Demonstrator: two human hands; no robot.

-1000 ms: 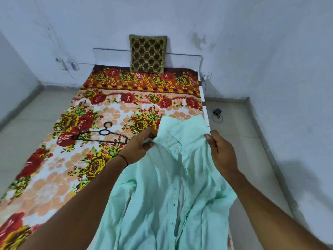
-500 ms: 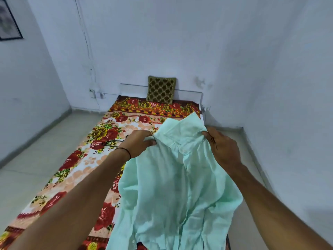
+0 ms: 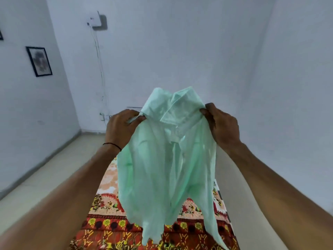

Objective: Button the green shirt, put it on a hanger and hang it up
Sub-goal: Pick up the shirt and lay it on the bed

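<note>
- While both arms reach fwd, green shirt is held up in the air, above the near end of the bed, approx. centre of view.
- L hand: clenched on shirt's shoulder/collar area, left side of shirt; fabric pinched betw. thumb and fingers. Thin black band on the wrist just below.
- R hand: grasping opposite shoulder of shirt, right side; fingertips curl over fabric edge near the collar.
- Collar stands up betw. the two hands, highest part of shirt, partly folded over.
- Shirt body hangs down from the hands, crumpled and semi-sheer; front placket runs approx. down the middle. Cannot tell whether buttons are done up: too blurred.
- Lower hem and one long strip of fabric dangle at shirt's right side, reaching bottom edge of frame. Cannot tell if hem touches bed.
- Bed lies below and behind shirt; floral sheet w/ red, orange, yellow pattern shows under shirt's hem and to its left.
- Floor: pale tiles, left of bed.
- Back wall behind shirt, white. White box mounted high on it, up and left of shirt, w/ thin cable running down toward sockets just left of L hand.
- Framed picture on side wall, far left of shirt, dark frame; content blurred.
- Hanger not seen in this view.
</note>
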